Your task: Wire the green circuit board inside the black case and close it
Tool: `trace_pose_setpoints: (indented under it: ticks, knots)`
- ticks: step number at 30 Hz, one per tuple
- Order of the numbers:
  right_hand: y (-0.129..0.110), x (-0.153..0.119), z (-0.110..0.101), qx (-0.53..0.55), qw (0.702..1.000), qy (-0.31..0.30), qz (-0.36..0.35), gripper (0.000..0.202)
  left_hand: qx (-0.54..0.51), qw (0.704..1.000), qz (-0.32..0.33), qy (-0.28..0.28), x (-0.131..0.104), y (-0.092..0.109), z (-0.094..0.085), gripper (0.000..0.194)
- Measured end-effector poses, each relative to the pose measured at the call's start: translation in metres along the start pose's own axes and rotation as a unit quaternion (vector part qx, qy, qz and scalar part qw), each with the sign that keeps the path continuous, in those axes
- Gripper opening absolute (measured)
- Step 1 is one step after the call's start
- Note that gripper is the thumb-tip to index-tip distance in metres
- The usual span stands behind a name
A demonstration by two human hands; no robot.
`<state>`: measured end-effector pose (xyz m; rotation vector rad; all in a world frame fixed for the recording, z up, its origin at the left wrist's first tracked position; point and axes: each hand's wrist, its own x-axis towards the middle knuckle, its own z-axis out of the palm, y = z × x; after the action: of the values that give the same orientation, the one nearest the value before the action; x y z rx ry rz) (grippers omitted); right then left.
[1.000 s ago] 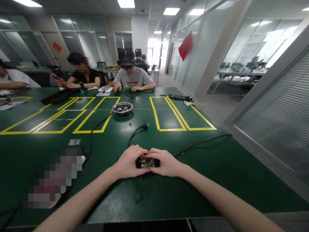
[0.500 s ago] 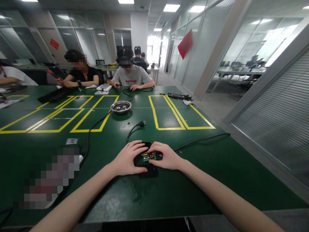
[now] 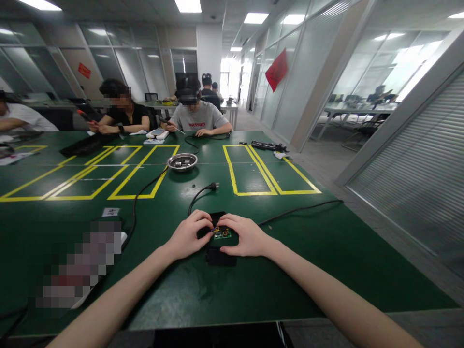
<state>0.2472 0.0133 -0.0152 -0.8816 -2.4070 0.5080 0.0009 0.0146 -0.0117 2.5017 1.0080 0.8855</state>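
Note:
A small green circuit board [image 3: 222, 236] with copper-coloured coils lies between my two hands, over a black plastic case [image 3: 222, 257]. My left hand [image 3: 188, 237] has its fingers curled in, with the thumb and forefinger closed at the board's left end, by a blue and yellow part. From the right, my right hand [image 3: 248, 237] spans the case and board, thumb at the near side and fingertips at the far side. My fingers hide parts of the case, so where exactly they press is hard to see.
A black power plug [image 3: 213, 186] lies beyond my hands, its cord running back toward them. Further off stands a metal bowl [image 3: 182, 163] with metal parts. A cable [image 3: 304, 208] stretches right. A blurred-out object [image 3: 81, 268] lies left. Co-workers sit across the green table [image 3: 174, 299].
My left thumb has drawn up toward the forefinger at the board's left end. My right thumb has moved off the board's front to the case's near side, leaving more of the board showing.

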Motion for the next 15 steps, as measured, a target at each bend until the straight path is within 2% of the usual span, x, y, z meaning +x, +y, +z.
trace_pose_setpoints:
  ticks: [7, 10, 15]
  knots:
    - [0.010, 0.000, -0.004, -0.035, 0.998, 0.034, 0.037, 0.054, 0.026, 0.998, -0.003, -0.051, 0.002, -0.001, -0.002, 0.012]
    - [0.010, 0.000, 0.001, -0.058, 0.995, 0.046, 0.062, 0.058, 0.041, 0.998, -0.001, -0.053, 0.004, -0.001, -0.002, 0.015]
    - [0.005, 0.004, 0.014, -0.080, 0.988, 0.087, 0.096, 0.055, 0.081, 0.996, -0.002, -0.039, 0.005, -0.007, 0.000, 0.016]
